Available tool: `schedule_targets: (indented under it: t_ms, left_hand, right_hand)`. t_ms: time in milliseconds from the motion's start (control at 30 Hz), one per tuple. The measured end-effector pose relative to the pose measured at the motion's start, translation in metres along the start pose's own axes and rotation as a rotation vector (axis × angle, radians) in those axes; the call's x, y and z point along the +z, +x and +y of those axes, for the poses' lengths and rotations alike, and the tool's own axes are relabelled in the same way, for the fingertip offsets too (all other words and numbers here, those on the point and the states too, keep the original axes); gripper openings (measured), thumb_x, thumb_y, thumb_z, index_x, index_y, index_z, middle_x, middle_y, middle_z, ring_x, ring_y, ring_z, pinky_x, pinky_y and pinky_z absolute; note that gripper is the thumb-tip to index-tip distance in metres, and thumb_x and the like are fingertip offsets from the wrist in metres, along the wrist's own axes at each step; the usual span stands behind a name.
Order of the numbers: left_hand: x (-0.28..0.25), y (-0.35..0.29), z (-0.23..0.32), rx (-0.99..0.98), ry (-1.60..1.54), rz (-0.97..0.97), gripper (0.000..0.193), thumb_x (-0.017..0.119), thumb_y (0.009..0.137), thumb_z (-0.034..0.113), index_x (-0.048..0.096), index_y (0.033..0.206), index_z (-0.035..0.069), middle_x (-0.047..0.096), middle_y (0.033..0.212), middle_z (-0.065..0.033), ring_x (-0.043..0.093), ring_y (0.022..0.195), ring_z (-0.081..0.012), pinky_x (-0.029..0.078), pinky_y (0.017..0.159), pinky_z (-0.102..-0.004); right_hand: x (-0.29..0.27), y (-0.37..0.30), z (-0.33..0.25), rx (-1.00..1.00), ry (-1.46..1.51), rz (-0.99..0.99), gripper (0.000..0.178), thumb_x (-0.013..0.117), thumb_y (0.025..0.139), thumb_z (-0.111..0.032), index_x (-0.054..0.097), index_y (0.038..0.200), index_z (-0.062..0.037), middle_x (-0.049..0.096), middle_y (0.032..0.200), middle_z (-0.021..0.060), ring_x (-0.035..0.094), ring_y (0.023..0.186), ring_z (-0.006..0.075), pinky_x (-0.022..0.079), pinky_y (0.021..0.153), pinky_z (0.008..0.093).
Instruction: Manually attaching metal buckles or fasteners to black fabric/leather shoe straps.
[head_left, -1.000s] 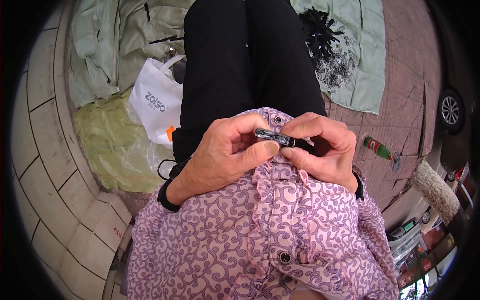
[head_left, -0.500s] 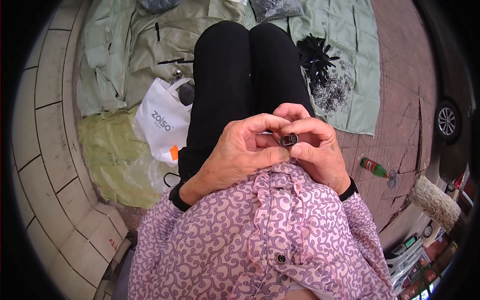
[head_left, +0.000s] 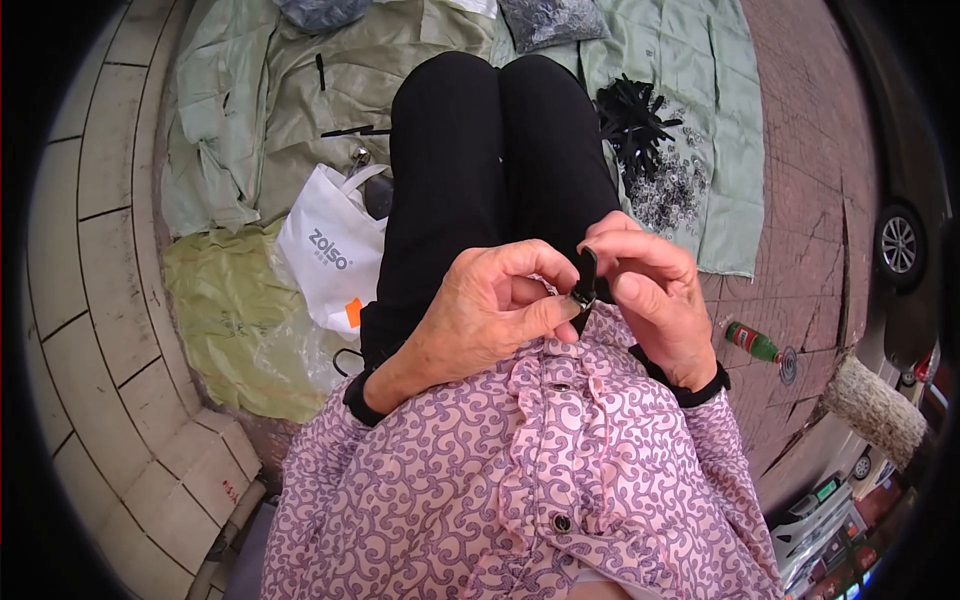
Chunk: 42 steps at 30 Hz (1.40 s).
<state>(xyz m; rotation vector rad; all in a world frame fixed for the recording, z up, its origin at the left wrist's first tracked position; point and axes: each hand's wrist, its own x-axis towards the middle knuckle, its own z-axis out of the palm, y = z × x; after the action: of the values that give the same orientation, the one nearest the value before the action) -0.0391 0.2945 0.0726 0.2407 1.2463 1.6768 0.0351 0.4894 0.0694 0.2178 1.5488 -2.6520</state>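
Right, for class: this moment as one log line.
left grip: pinching black strip; right grip: beside it, contact unclear; right paving: green bottle

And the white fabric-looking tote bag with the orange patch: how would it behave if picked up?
The white tote bag would probably flop, judging by its creased, soft-looking sides. It would likely sag rather than roll, since it lies fairly flat.

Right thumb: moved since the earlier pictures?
Yes. The right thumb has moved right, away from the left thumb and toward the green bottle on the paving, taken as fixed.
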Motion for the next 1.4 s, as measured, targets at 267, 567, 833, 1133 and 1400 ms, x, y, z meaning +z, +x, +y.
schedule_targets:
  t_ms: [267,567,833,1133,1400]
  left_hand:
    - [0.004,0.007,0.001,0.046,0.054,-0.001,0.018,0.064,0.090,-0.005,0.059,0.108,-0.006,0.062,0.098,-0.0074,0.068,0.088,-0.0164,0.058,0.075,-0.0260]
    - [0.006,0.005,0.003,0.256,0.239,0.166,0.031,0.066,0.085,-0.009,0.059,0.114,-0.005,0.060,0.101,-0.0071,0.067,0.091,-0.0143,0.056,0.081,-0.0253]
    - [0.006,0.012,0.005,0.232,0.193,0.110,0.038,0.068,0.083,-0.010,0.059,0.119,-0.005,0.061,0.097,-0.0061,0.067,0.087,-0.0115,0.055,0.077,-0.0221]
    - [0.012,0.018,0.002,0.417,0.314,0.222,0.027,0.071,0.078,-0.010,0.065,0.104,-0.003,0.064,0.087,-0.0069,0.069,0.076,-0.0103,0.057,0.067,-0.0212]
    - [0.007,0.017,0.001,0.507,0.447,0.242,0.032,0.069,0.079,-0.014,0.062,0.109,-0.005,0.062,0.096,-0.0085,0.069,0.081,-0.0121,0.057,0.070,-0.0218]
  right_hand:
    - [-0.002,0.004,-0.032,0.140,-0.204,-0.108,0.022,0.072,0.089,-0.009,0.069,0.109,0.0009,0.064,0.081,-0.0008,0.055,0.070,0.0023,0.044,0.062,0.0178]
    - [-0.003,0.010,-0.022,0.156,0.029,0.000,0.008,0.067,0.091,-0.003,0.065,0.098,0.0026,0.065,0.075,0.0040,0.054,0.054,0.0061,0.040,0.045,0.0198]
    - [-0.001,0.009,-0.011,0.138,0.149,-0.008,0.010,0.063,0.094,-0.005,0.062,0.100,0.0038,0.064,0.073,0.0067,0.056,0.054,0.0096,0.044,0.046,0.0220]
    - [0.002,0.007,-0.009,0.134,0.225,0.025,0.013,0.062,0.096,-0.008,0.061,0.102,0.0032,0.063,0.074,0.0065,0.059,0.061,0.0112,0.048,0.054,0.0242]
    - [0.006,0.004,-0.006,0.007,0.103,0.017,0.016,0.066,0.091,-0.004,0.061,0.104,0.0035,0.063,0.084,0.0069,0.060,0.068,0.0103,0.049,0.059,0.0231]
